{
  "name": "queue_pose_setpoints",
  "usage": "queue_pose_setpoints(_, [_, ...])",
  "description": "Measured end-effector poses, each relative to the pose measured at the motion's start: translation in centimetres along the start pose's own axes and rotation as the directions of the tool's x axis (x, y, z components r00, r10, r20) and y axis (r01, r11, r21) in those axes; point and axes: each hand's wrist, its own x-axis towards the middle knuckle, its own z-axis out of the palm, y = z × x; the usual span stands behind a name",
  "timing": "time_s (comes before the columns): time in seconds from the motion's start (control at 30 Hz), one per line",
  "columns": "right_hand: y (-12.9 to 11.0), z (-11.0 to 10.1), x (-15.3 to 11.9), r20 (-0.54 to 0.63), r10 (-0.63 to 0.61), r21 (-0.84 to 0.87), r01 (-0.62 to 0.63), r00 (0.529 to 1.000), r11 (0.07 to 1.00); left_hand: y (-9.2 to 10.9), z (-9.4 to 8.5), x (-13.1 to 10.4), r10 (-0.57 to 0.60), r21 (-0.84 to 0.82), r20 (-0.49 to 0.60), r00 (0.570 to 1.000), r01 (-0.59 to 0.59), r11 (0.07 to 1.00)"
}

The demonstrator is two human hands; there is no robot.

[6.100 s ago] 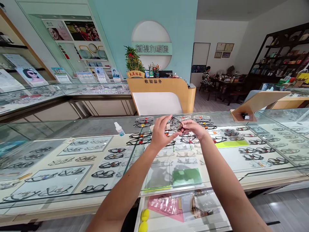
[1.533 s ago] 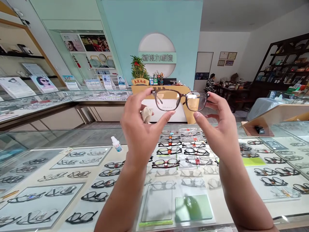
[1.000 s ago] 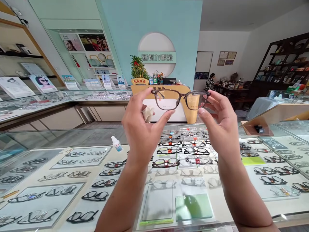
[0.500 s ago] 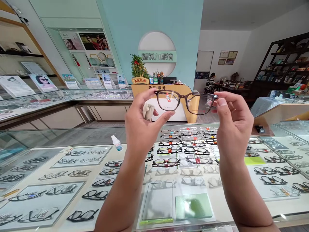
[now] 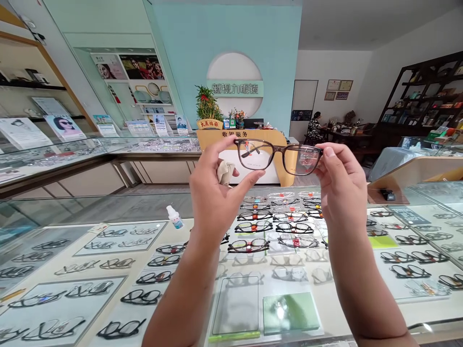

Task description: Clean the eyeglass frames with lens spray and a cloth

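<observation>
two bare hands share one pair of glasses (image 5: 278,149), which is in the middle of the frame, a little above the center, lifted over the table (image 5: 329,308). the left hand (image 5: 217,193) has its grip around one end of it: the index finger is at the upper corner of the rim, and the thumb comes to the lower edge of the lens. this same hand also keeps a pale, crumpled cloth (image 5: 224,172) near the palm, behind the thumb. the right hand (image 5: 343,178) has its grip pinched on the other end, with the thumb toward the camera. the brown frame leans slightly, its right end being lower, and one temple is seen through the lens at left.

below the hands, at the center of the frame, many other glasses (image 5: 253,226) lie in rows, several with red tags. at the bottom center is a green card (image 5: 289,312). left of the left hand stands a small white bottle (image 5: 175,217). on the right side of the frame, a wooden board (image 5: 408,176) is tilted upon the table. in the upper right, far behind, a person (image 5: 314,126) in patterned black and white clothes is sitting.
</observation>
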Motion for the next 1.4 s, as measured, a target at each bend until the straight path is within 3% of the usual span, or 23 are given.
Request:
queue_pose_setpoints(0.23, [0.2, -0.1, 0.4, 0.039, 0.099, 0.118, -0.103, 0.994, 0.988, 0.2, 0.0, -0.1, 0.005, 0.006, 0.003, 1.000, -0.005, 1.000])
queue_pose_setpoints(0.67, [1.0, -0.1, 0.6, 0.061, 0.167, 0.092, -0.172, 0.984, 0.981, 0.8, 0.0, -0.3, 0.037, 0.019, -0.023, 0.999, -0.037, 0.999])
queue_pose_setpoints(1.03, [1.5, -0.4, 0.8, 0.085, 0.096, 0.017, -0.098, 0.992, 0.995, 1.8, 0.0, 0.3, -0.065, -0.127, -0.003, 0.998, 0.064, 0.990])
queue_pose_setpoints(1.4, [1.3, 0.0, 0.5, 0.051, 0.121, 0.048, -0.123, 0.991, 0.991, 1.8, 0.2, 0.2, -0.226, -0.351, 0.058, 0.972, 0.231, 0.907])
